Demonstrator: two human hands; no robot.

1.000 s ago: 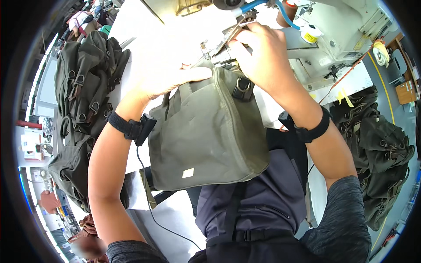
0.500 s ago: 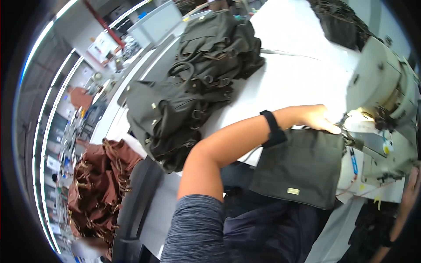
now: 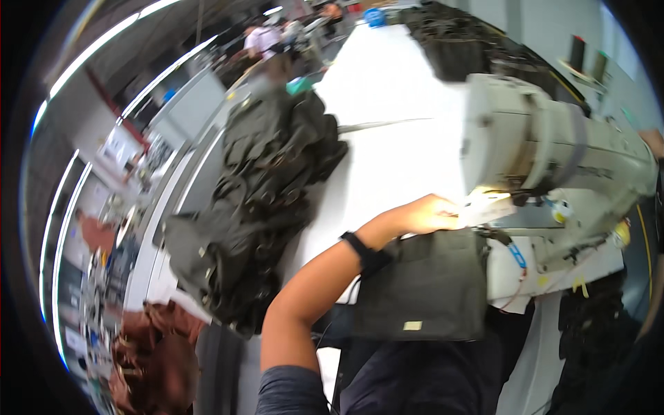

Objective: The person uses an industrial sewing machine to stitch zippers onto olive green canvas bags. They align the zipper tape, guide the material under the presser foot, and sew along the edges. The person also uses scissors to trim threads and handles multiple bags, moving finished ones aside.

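A flat dark green fabric panel (image 3: 422, 287) with a small pale label (image 3: 413, 326) hangs over the table's near edge, beside the sewing machine (image 3: 526, 138). At the panel's top edge my left hand (image 3: 430, 214), a black band on its wrist, has its fingers closed on the fabric. The machine's lamp glares around the fingertips, so the needle area is hard to make out. Part of my right hand (image 3: 652, 142) shows at the right rim, by the far right end of the machine; its fingers are hidden.
Dark green bags (image 3: 242, 221) are heaped left of the white table (image 3: 387, 149). Reddish-brown bags (image 3: 155, 360) lie at lower left. More dark pieces (image 3: 449, 41) are piled at the table's far end. Thread spools (image 3: 577, 54) stand at back right; people (image 3: 263, 40) work far behind.
The view has swung, so the machine, panel and bags sit further left and lower. My left hand stays at the panel's top edge. The right hand now shows higher, by the machine's end.
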